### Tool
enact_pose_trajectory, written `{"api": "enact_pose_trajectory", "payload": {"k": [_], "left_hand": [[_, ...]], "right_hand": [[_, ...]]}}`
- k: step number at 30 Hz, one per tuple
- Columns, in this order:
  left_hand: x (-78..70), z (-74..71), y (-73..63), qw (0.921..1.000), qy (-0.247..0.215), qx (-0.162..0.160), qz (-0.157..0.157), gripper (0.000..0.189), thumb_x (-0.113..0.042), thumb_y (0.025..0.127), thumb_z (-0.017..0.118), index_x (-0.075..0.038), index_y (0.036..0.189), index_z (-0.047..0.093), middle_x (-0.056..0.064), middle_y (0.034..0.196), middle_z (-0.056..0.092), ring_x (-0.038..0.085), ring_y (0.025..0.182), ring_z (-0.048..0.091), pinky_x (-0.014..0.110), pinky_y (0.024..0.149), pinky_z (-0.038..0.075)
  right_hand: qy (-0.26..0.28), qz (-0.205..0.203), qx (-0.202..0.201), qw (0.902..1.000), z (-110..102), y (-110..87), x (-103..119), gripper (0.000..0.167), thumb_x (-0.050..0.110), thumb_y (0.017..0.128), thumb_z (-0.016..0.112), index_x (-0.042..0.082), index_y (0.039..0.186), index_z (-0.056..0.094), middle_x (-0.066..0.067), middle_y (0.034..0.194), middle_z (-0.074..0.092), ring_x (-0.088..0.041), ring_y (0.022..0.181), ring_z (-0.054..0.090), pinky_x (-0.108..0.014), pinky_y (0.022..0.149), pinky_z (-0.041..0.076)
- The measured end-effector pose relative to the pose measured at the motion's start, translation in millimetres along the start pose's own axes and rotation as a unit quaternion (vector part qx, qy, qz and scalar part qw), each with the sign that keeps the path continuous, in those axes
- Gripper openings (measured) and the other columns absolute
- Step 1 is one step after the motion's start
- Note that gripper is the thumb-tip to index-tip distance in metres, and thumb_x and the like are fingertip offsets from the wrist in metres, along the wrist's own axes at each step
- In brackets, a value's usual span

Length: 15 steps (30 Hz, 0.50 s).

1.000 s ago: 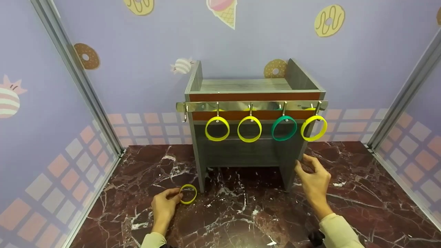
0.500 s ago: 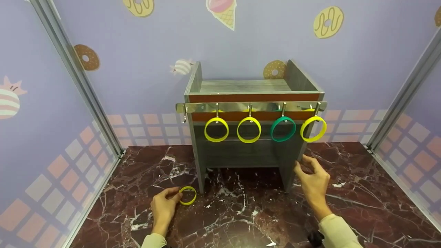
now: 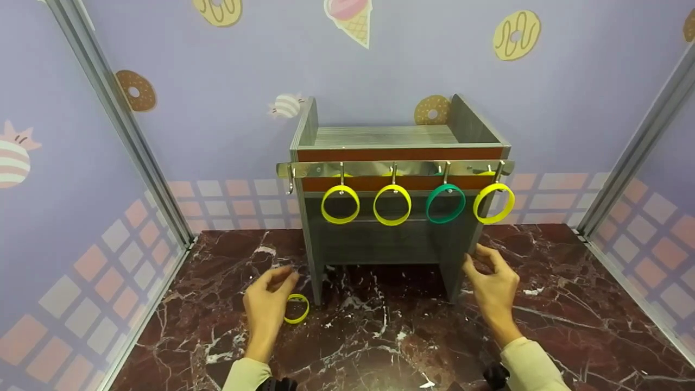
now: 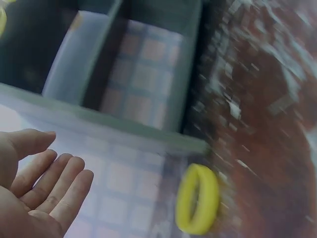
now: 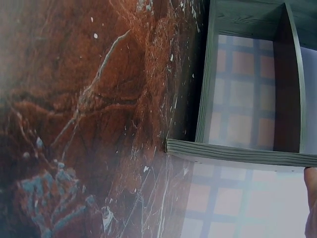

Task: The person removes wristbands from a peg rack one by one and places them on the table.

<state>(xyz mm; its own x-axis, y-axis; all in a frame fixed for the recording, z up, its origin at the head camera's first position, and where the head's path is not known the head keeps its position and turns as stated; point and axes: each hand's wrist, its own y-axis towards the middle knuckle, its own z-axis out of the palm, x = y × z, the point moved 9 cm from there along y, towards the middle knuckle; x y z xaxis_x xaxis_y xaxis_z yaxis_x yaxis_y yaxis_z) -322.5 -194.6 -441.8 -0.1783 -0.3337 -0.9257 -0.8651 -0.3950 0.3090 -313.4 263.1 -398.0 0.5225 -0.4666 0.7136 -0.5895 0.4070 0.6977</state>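
A yellow ring [image 3: 305, 309] is on the marble-patterned table by the left foot of a grey wooden shelf [image 3: 380, 241]. Whether it lies flat or stands on edge, I cannot tell. My left hand [image 3: 267, 298] hovers just above and left of it, holding nothing; its loosely bent fingers [image 4: 72, 183] show in the left wrist view. My right hand [image 3: 495, 285] holds the front edge of the shelf's right side panel between thumb and fingers; a fingertip [image 5: 311, 181] touches that panel in the right wrist view.
A metal hook rail [image 3: 369, 168] runs across the shelf's front. From its hooks hang several rings, including a yellow ring [image 3: 494, 220] at the right end and a green ring [image 3: 445, 221]; the leftmost hook [image 3: 291, 182] bears none. Patterned walls enclose the table.
My left hand has let go of the yellow ring and moved up and slightly forward, leaving the ring where it was. My right hand stays on the shelf panel.
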Motion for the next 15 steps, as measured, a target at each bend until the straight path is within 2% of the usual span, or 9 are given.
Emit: {"api": "enact_pose_trajectory", "payload": {"k": [4, 9, 15], "left_hand": [[-30.7, 5.9, -1.8, 0.9972, -0.067, 0.001, 0.034, 0.019, -0.012, 0.095, 0.083, -0.004, 0.111, 0.081, 0.006, 0.107, 0.080, 0.017, 0.093, 0.077, 0.021, 0.080, 0.059], [-65.0, 14.0, -1.9, 0.9877, -0.136, 0.010, 0.076, 0.021, -0.009, 0.094, 0.083, 0.000, 0.113, 0.080, 0.010, 0.108, 0.080, 0.016, 0.092, 0.077, 0.024, 0.082, 0.061], [-89.8, 25.4, 4.6, 0.9766, -0.193, 0.029, 0.090, 0.025, -0.002, 0.094, 0.081, 0.004, 0.118, 0.077, 0.018, 0.111, 0.078, 0.021, 0.095, 0.077, 0.027, 0.088, 0.061]], "right_hand": [[0.008, 0.007, -0.003, 0.9999, -0.6, -0.6, -3.2, 0.020, -0.016, 0.084, 0.076, -0.015, 0.104, 0.075, -0.026, 0.094, 0.077, -0.008, 0.082, 0.075, -0.014, 0.070, 0.058], [0.009, 0.010, -0.003, 0.9999, -0.2, -0.6, -2.6, 0.020, -0.016, 0.084, 0.075, -0.015, 0.104, 0.074, -0.025, 0.095, 0.077, -0.008, 0.082, 0.074, -0.015, 0.071, 0.059], [0.012, 0.007, -0.006, 0.9999, 0.6, -0.1, -1.8, 0.021, -0.019, 0.083, 0.076, -0.015, 0.103, 0.075, -0.026, 0.094, 0.077, 0.003, 0.081, 0.071, -0.014, 0.069, 0.058]]}}
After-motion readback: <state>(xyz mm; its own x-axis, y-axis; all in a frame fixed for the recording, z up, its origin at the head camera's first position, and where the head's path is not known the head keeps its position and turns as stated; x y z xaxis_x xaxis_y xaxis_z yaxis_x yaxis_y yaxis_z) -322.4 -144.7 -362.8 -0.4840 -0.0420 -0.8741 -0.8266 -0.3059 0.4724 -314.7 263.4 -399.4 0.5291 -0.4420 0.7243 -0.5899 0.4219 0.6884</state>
